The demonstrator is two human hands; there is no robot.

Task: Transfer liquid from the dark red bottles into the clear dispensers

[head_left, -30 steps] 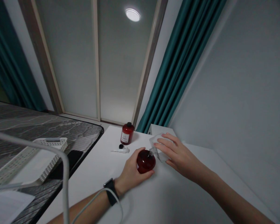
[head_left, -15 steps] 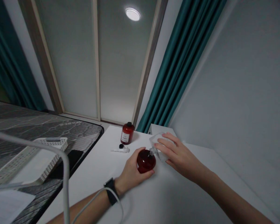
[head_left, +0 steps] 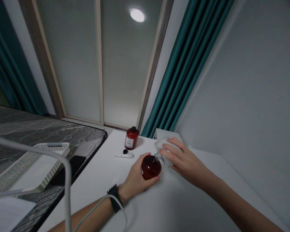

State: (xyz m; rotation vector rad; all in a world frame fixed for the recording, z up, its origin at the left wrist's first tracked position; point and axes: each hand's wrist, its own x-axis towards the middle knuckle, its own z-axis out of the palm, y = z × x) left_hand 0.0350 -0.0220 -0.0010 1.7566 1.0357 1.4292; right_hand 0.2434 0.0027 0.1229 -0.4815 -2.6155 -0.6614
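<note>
My left hand (head_left: 137, 177) is wrapped round a dark red bottle (head_left: 150, 168) on the white table. In my right hand (head_left: 178, 158) is a clear square bottle (head_left: 163, 145), tilted so that its neck points down at the top of the red one. The two mouths meet or nearly touch; whether liquid passes between them I cannot tell. Farther back stands a second red bottle (head_left: 131, 138), upright, with a white label and black cap. In front of it lie a white pump head (head_left: 127, 155) and a small black cap (head_left: 125, 151).
The white table (head_left: 99, 174) meets the wall on the right. To its left, a striped mattress (head_left: 87, 137) bears a white perforated basket (head_left: 48, 161), a black flat object (head_left: 74, 164) and paper (head_left: 9, 212). A pale cable (head_left: 68, 180) crosses the left foreground.
Almost nothing has moved. Both hands keep their grips, and the clear bottle stays tilted over the red bottle.
</note>
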